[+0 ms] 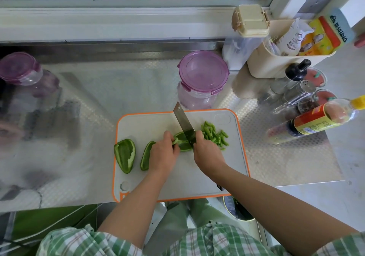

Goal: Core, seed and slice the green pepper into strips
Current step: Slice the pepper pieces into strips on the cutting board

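A white cutting board with an orange rim [197,176] lies on the steel counter. My left hand [163,154] holds down a green pepper piece [182,142] with curled fingers. My right hand [207,153] grips a cleaver [182,122], whose blade stands on the right end of that piece. A pile of cut green strips [215,135] lies right of the blade. Two more pepper pieces lie at the board's left: a hollow one [124,155] and a narrower one [145,156] partly under my left wrist.
A purple-lidded clear jar [201,80] stands just behind the board. Another purple-lidded jar [23,72] is far left. Bottles and shakers [308,105] crowd the right side beside a cream bin [280,58]. A round bin [237,210] sits below the counter edge.
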Demonstrator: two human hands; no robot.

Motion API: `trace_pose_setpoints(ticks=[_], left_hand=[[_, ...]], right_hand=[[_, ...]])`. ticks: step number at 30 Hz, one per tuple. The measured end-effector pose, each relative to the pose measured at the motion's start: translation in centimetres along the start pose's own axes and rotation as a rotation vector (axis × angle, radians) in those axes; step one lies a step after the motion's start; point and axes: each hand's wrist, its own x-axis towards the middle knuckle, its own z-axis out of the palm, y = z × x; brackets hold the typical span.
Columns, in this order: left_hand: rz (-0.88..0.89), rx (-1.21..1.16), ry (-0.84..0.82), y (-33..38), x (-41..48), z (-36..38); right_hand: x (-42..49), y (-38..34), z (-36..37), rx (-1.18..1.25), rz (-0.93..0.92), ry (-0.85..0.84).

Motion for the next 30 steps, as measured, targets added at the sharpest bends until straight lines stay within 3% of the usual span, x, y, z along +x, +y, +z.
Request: trace_pose_setpoints(ticks=[11, 20, 30], left_hand=[[-0.002, -0.009, -0.017, -0.1, 0.0, 0.0], [0.039, 0.013, 0.009, -0.4, -0.2, -0.1], [0.033, 0.011, 0.017, -0.2, -0.3, 0.1]], right_hand=[[1.0, -1.1, 0.3, -0.069, 0.026, -0.038], [0.9, 0.3, -0.2, 0.047, 0.052, 0.029], [-0.2, 0.5, -0.5, 0.107, -0.069, 0.024]])
